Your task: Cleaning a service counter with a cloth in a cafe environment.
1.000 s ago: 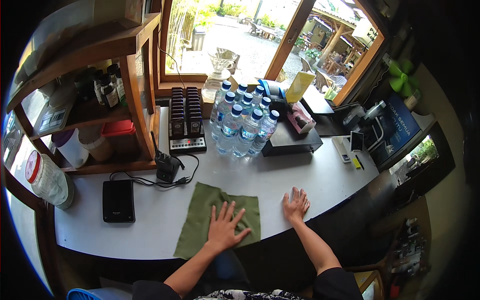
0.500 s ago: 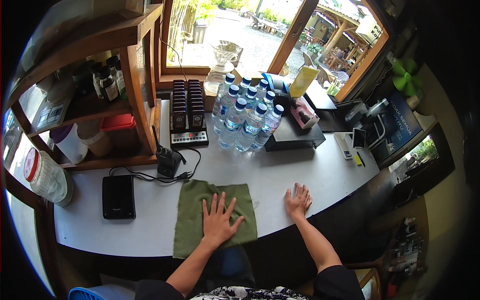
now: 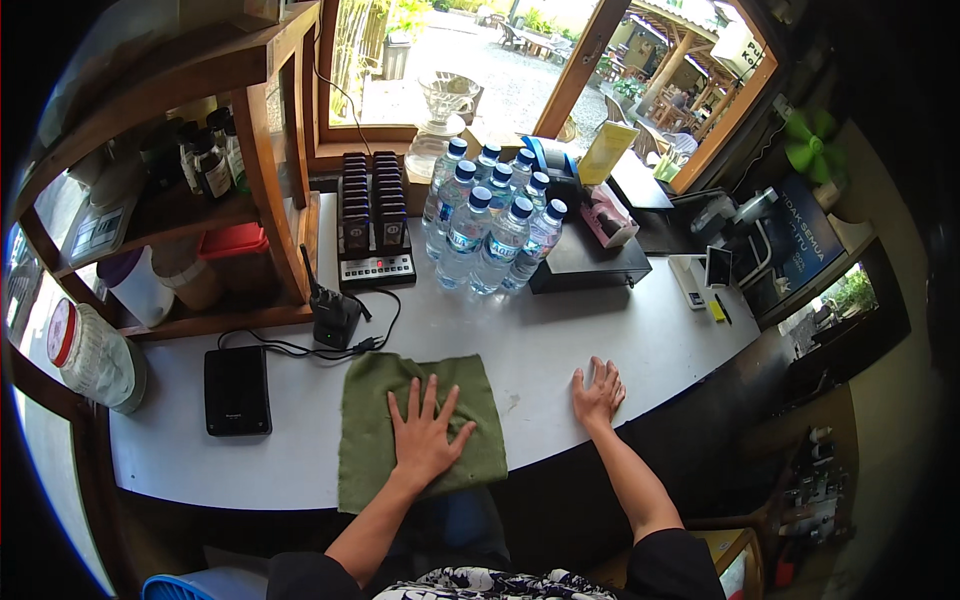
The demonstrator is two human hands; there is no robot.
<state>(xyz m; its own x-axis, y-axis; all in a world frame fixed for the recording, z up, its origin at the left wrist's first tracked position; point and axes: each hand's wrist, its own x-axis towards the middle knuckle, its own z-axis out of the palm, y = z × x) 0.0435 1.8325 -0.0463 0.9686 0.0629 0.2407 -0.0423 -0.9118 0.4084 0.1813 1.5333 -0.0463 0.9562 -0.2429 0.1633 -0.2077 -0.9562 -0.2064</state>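
Observation:
A green cloth (image 3: 365, 440) lies spread on the white counter (image 3: 270, 480), its near edge hanging a little over the front. My left hand (image 3: 427, 440) presses flat on it with the fingers spread. To the right, my right hand (image 3: 598, 393) rests on the bare counter near its front edge, fingers stretched out and holding nothing. Behind the cloth stand a black walkie-talkie (image 3: 333, 318) and a dark cable. Left of the cloth lies a flat black box-shaped device (image 3: 238, 392).
Several water bottles (image 3: 470, 240) stand at the back beside a rack of pagers (image 3: 375, 215). A black drawer box (image 3: 590, 262) carries a tissue box (image 3: 610, 218). Wooden shelves (image 3: 270, 130) and a red-lidded jar (image 3: 95, 355) border the left. A green fan (image 3: 812, 148) is at right.
My left hand and the cloth have slid slightly to the left and away from me. My right hand stays in nearly the same place.

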